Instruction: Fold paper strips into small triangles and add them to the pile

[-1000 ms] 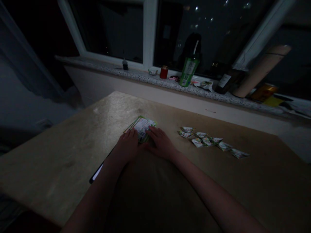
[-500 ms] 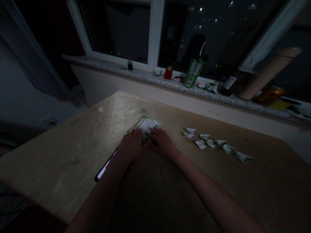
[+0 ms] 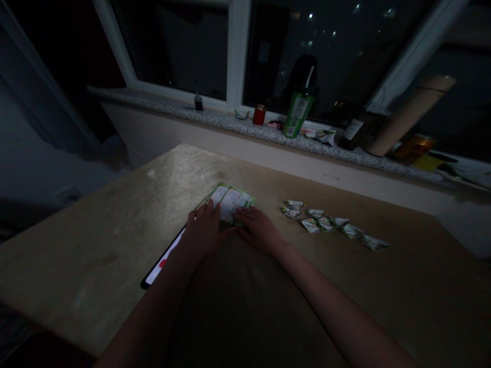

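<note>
Both hands rest on a flat green-and-white printed packet (image 3: 229, 197) lying on the table. My left hand (image 3: 204, 225) lies on its near left part, fingers stretched forward. On its near right part is my right hand (image 3: 259, 227), palm down with the fingers extended. Under my left forearm a phone (image 3: 164, 259) with a lit white screen and a red spot is partly hidden. To the right of my hands several small folded green-and-white paper triangles (image 3: 325, 223) lie in an uneven row.
The table (image 3: 115, 214) reaches back to a speckled stone sill (image 3: 230, 122). On the sill stand a red jar (image 3: 259, 115), a green container (image 3: 298, 113), a dark bottle (image 3: 351, 134), a leaning tan cylinder (image 3: 412, 115) and an orange can (image 3: 414, 148). The room is dim.
My hands have parted slightly and more of the packet's printed face shows. The whole view has shifted a little, and more of the phone screen is visible.
</note>
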Motion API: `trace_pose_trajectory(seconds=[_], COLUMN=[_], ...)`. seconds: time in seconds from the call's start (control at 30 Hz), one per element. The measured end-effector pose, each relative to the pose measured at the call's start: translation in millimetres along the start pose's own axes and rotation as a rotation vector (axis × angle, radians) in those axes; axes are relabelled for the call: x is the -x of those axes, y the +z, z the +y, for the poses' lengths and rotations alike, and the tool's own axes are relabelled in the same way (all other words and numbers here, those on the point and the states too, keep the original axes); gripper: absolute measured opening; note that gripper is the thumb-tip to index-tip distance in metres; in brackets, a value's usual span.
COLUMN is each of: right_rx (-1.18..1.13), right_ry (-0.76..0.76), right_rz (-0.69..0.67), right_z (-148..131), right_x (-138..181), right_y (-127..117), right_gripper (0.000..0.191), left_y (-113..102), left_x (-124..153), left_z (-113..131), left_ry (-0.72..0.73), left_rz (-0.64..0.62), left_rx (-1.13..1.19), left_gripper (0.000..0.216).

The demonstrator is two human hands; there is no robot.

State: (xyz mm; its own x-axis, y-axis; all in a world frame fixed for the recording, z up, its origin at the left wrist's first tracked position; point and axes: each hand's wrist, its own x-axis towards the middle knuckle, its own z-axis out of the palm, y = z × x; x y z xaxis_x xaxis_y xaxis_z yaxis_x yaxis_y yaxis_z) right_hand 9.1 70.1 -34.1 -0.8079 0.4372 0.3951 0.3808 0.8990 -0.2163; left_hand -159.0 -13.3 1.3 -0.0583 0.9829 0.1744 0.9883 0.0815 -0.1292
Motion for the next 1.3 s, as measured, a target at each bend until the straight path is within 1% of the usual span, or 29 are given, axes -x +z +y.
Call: trace_pose_trajectory(seconds=[0.07, 0.23, 0.43, 0.53, 0.67, 0.73, 0.8, 0.97, 1.13, 1.3], right_rx=[-0.004, -0.045, -0.068, -0.065, -0.066, -0.07, -0.074, -0.056, -0.054, -0.079], right_ry=[0.019, 0.049, 0.099, 0.096, 0.102, 0.096, 0.103, 0.144, 0.167, 0.21], right_rz=[0.006, 0.014, 0.004, 0.003, -0.002, 0.0, -0.021, -0.042, -0.048, -0.031], right_z=[1.5, 3.8, 3.7, 2.9, -1.5, -4.6, -7.4, -11.4, -14.3, -21.1], right_x=[6.0, 20.9, 45.1, 63.7, 92.0, 105.8, 118.6, 145.8, 168.4, 187.0], right_y=[-2.9, -14.8, -29.6, -36.8, -48.9, -55.1, -60.5, -69.5, -75.5, -85.7], right_gripper=[0.039, 0.041, 0.043, 0.042, 0.04, 0.039, 0.04, 0.044, 0.047, 0.047], left_y=[-0.8, -0.4, 0.8, 0.4, 0.0, -0.9, -2.4, -3.1, -0.3, -6.6], left_x=[0.2, 0.0, 3.6, 7.0, 11.4, 13.3, 15.1, 21.0, 27.8, 31.0], left_z=[5.0, 20.9, 40.8, 50.2, 59.7, 63.5, 67.2, 79.8, 97.2, 110.1], left_ry=[0.034, 0.179, 0.329, 0.412, 0.51, 0.547, 0.594, 0.718, 0.798, 0.84], left_rz=[0.024, 0.052, 0.031, 0.003, -0.027, -0.035, -0.035, -0.031, -0.074, -0.093], left_rx=[-0.006, 0.048, 0.158, 0.192, 0.182, 0.179, 0.197, 0.288, 0.313, 0.299], left_gripper=[0.066, 0.059, 0.058, 0.054, 0.049, 0.052, 0.059, 0.071, 0.07, 0.068])
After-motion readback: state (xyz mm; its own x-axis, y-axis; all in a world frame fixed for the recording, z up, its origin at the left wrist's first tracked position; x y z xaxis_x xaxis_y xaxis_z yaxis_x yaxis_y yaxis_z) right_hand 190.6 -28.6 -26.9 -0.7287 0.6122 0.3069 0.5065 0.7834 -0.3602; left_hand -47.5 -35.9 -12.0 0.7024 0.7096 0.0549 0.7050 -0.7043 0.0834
